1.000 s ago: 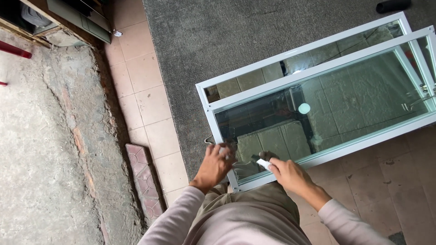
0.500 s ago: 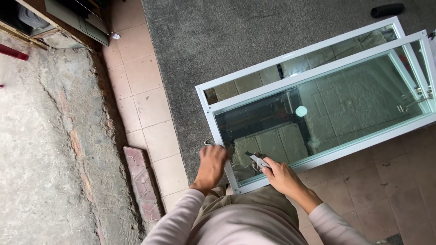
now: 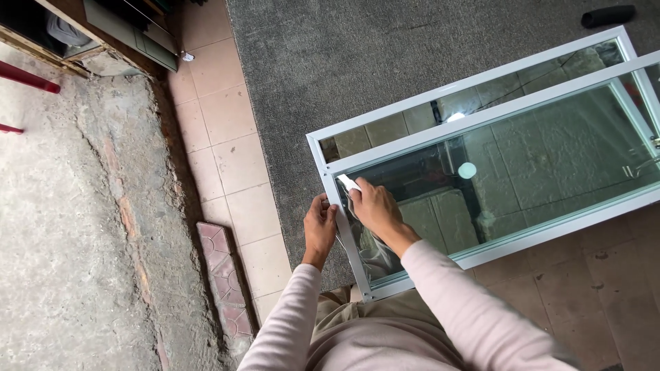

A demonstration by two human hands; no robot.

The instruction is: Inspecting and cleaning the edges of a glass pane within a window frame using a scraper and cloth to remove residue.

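Far left of the white-framed glass window panel [image 3: 509, 175]: rough bare concrete floor [image 3: 62, 240], with red bars [image 3: 27, 77] poking in at the upper edge. Nearer the panel, still left of it: a strip of pale square floor tiles [image 3: 227, 158] and a patterned reddish paving brick [image 3: 223, 275] lying along the concrete's edge. Under the panel's left end and beyond it: grey carpet [image 3: 357, 62].

At the panel's left end rail: left hand [image 3: 320, 228], fingers curled against the outer side of the white frame, grip closed on the rail; whether anything small sits inside that grip, cannot tell. Just right of it, on the glass side of the same rail: right hand [image 3: 372, 206], grip pinched shut on a small white scraper-like piece [image 3: 347, 182], its tip resting at the panel's near-left corner where rail meets glass. Both hands close together, the rail between them. Pale pink sleeves running down to the bottom edge below the panel.

Panel itself lying flat across carpet and tiles, long side stretching off to the right, a second white frame [image 3: 481, 86] just beyond it. Past the panel's far right end, on the carpet: a dark cylindrical object [image 3: 608, 15].
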